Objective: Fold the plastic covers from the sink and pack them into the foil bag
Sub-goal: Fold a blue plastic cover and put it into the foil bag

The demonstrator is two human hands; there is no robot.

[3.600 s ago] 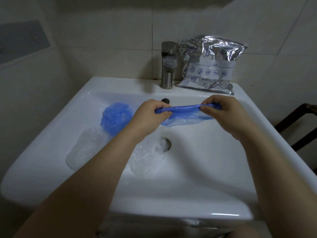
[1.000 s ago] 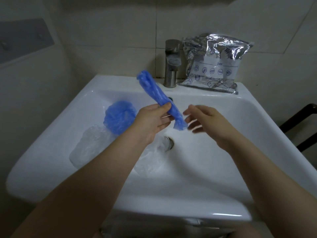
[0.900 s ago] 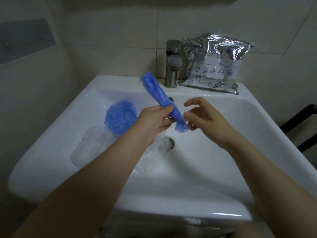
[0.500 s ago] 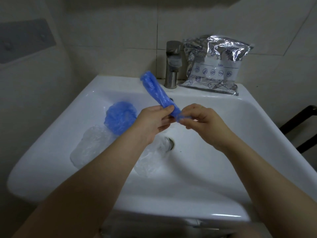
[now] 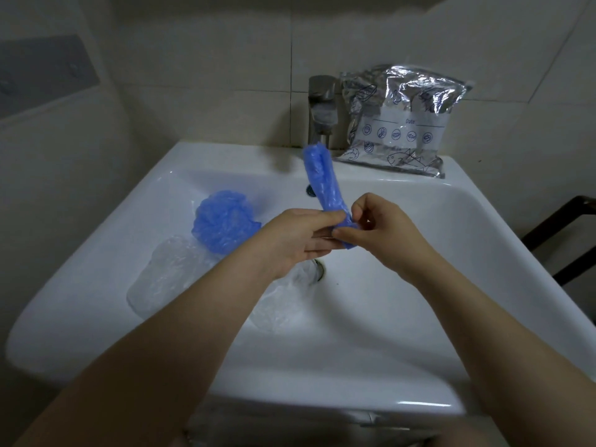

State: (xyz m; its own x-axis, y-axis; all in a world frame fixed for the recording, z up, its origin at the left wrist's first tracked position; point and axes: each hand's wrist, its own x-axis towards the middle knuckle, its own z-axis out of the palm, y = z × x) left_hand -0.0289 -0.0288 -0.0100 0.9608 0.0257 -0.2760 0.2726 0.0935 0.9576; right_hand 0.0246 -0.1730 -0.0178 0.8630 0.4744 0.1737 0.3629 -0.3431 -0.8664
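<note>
Right now, in the head view, both hands are meeting just above the middle of the frame, over the basin of the sink (image 5: 483, 253). The left hand (image 5: 296, 237) is pinching the lower part of a blue plastic cover (image 5: 322, 179) that is gathered into a narrow strip, its free end standing up toward the tap (image 5: 321, 111) at upper centre. Holding it low down is probably leaving the bottom end free for the other hand to work. The right hand (image 5: 374, 230) is gripping that bottom end between thumb and curled fingers, apparently starting to fold or roll it upward; which of the two I cannot tell.

A second blue cover (image 5: 222, 221) is lying bunched in the basin left of centre, and clear plastic covers (image 5: 174, 272) are lying crumpled beside and below it, one reaching toward the drain (image 5: 319, 269) under the left forearm. They are waiting where the task says they start, so most of the folding seems to be ahead.

The foil bag (image 5: 403, 124) is leaning against the tiled wall (image 5: 209, 75) at upper right, resting on the back ledge of the sink just beside the tap. Whether its mouth is open is not clear from here. It is sitting within easy reach of the right hand, which should suit packing once the strip is compact enough.
</note>
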